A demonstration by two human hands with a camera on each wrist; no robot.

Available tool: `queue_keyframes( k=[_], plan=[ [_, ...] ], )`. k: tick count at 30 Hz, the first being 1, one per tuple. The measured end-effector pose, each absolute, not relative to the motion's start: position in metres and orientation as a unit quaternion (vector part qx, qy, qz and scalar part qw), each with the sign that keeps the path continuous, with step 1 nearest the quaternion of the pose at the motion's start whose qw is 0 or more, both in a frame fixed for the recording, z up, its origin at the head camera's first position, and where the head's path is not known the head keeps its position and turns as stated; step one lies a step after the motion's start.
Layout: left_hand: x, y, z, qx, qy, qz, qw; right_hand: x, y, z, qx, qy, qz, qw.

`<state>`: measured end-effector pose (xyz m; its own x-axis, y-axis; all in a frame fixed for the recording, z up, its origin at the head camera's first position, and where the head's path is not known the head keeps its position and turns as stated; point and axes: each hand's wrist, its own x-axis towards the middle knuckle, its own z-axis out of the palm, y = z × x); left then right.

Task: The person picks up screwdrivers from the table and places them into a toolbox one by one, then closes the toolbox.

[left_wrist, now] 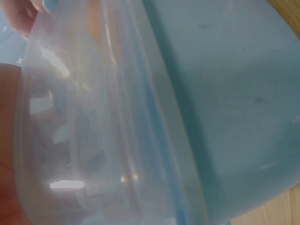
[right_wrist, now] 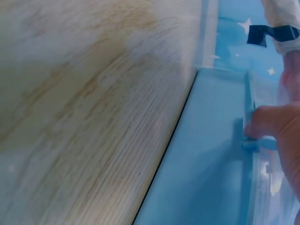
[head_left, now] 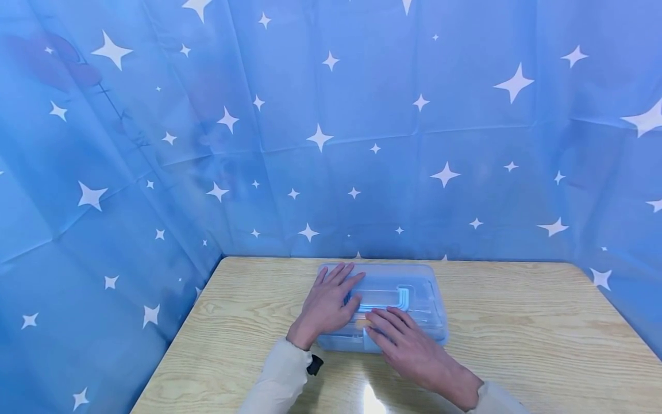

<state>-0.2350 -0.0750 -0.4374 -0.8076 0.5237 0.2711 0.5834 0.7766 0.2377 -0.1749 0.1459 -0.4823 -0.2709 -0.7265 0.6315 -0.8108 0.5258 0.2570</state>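
A clear plastic storage box [head_left: 429, 310] with a bluish tint lies near the table's far edge, its lid down. Set into the lid is a light blue carry handle [head_left: 404, 298]. My left hand [head_left: 329, 301] rests palm down on the lid's left side, fingers spread. At the front, the fingers of my right hand [head_left: 405, 348] lie extended over the lid's edge. The right wrist view shows its bent thumb [right_wrist: 267, 123] touching the rim at the light blue latch [right_wrist: 258, 143]. The contents show only as blurred shapes through the plastic, with an orange patch [head_left: 364, 323] near the front.
The box stands on a light wood-grain table [head_left: 517, 322]. Behind and left of the table hangs a blue curtain [head_left: 383, 190] with white stars. A black band [head_left: 314, 364] sits at the left sleeve's cuff.
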Motion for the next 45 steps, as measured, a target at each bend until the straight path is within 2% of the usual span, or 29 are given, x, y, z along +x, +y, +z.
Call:
queue_keyframes(
  k=[8,33,45],
  plan=[
    [-0.2349,-0.0748,-0.4368,-0.297,-0.937,-0.156,0.096,-0.1755,0.1494,-0.4819,0.492,-0.797,0.054,0.346],
    [-0.2366,-0.0755,-0.4389,-0.292,-0.939,-0.160,0.092,-0.1778,0.1514,-0.4894,0.496,-0.793,0.012,0.354],
    [-0.2362,-0.0749,-0.4386,-0.294,-0.938,-0.160,0.091,-0.1765,0.1535,-0.4821,0.437,-0.826,0.013,0.354]
  ],
)
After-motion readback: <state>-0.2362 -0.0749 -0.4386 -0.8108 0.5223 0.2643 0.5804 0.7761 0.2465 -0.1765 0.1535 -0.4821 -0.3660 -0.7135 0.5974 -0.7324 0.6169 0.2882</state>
